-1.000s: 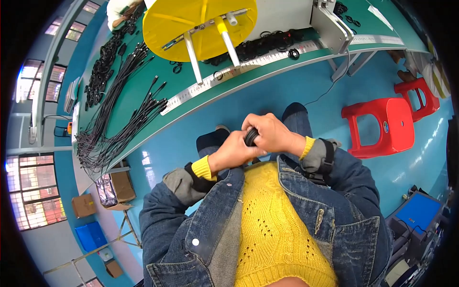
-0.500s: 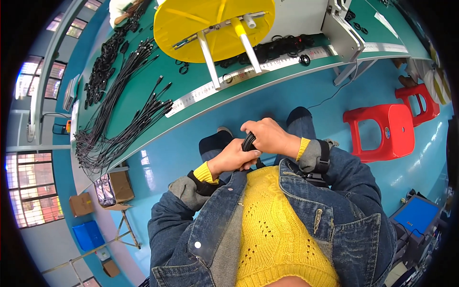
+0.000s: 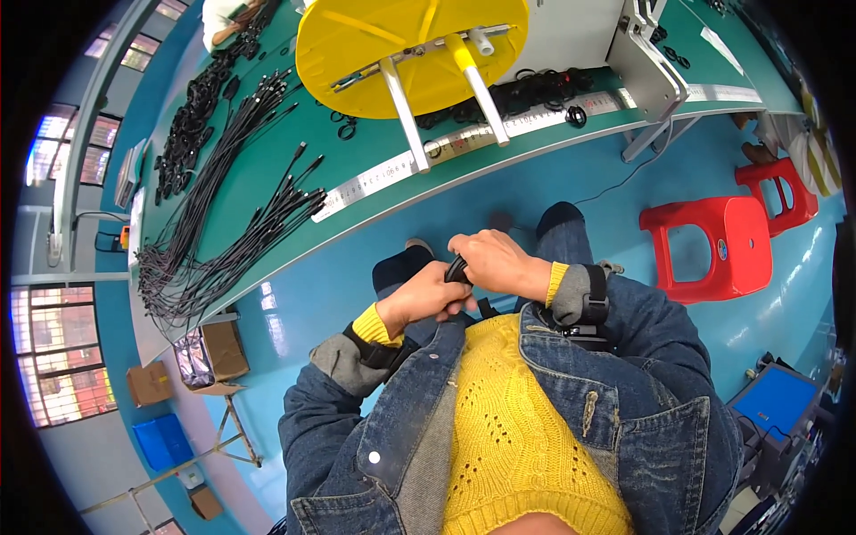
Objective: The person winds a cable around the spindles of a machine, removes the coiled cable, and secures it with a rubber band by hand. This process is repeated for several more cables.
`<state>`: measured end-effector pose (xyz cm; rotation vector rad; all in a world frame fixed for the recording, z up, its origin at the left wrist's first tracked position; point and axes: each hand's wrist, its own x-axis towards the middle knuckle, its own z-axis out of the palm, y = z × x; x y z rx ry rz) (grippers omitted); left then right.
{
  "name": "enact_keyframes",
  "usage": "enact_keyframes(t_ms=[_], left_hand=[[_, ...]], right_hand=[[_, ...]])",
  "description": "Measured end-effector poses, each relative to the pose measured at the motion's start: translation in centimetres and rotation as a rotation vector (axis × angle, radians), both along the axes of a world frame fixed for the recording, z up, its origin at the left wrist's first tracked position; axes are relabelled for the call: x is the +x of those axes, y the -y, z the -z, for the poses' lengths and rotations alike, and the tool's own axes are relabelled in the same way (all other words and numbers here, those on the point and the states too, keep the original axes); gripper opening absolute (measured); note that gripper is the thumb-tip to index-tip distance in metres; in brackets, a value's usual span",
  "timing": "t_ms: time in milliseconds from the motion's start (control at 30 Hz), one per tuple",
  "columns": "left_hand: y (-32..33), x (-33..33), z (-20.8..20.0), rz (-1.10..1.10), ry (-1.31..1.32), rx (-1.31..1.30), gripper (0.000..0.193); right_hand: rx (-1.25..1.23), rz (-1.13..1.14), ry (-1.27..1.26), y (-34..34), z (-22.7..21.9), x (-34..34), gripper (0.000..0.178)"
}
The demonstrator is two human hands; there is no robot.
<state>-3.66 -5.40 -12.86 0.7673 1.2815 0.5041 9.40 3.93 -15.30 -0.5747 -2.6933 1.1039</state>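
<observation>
A coiled black cable (image 3: 456, 270) is held close in front of my body, between my two hands. My left hand (image 3: 421, 294) grips the coil from the left side, fingers curled under it. From the right, my right hand (image 3: 501, 263) closes over the top of the same coil, its fingers hiding much of it. Both hands are above my lap, apart from the table edge.
On the green table (image 3: 267, 205) lie long bundled black cables (image 3: 192, 214) and a pile of coiled ones (image 3: 183, 147). A yellow disc (image 3: 401, 27) with metal rods overhangs a ruler strip (image 3: 374, 183). Red stools (image 3: 713, 245) stand right. Another person's arm (image 3: 223, 31) is far left.
My hands turn slightly around the coil; less of it shows between them now. My left hand has shifted a little left and down. The table and disc appear slightly shifted in view.
</observation>
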Motion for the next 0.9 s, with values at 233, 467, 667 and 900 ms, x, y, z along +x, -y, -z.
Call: enact_keyframes(t_ms=[233, 467, 667, 900], left_hand=[[1.3, -0.2, 0.5, -0.074, -0.042, -0.066, 0.011], [1.8, -2.8, -0.6, -0.576, 0.485, 0.105, 0.015], [1.2, -2.5, -0.7, -0.701, 0.665, 0.213, 0.017], [0.6, 0.4, -1.4, -0.627, 0.301, 0.358, 0.015]], right_hand=[[0.078, -0.150, -0.030, -0.9, -1.3, -1.2, 0.024], [0.539, 0.196, -0.255, -7.5, -3.8, -5.1, 0.010], [0.450, 0.261, -0.387, -6.9, -1.9, -5.6, 0.010], [-0.941, 0.185, -0.210, -1.5, -4.2, 0.7, 0.015]])
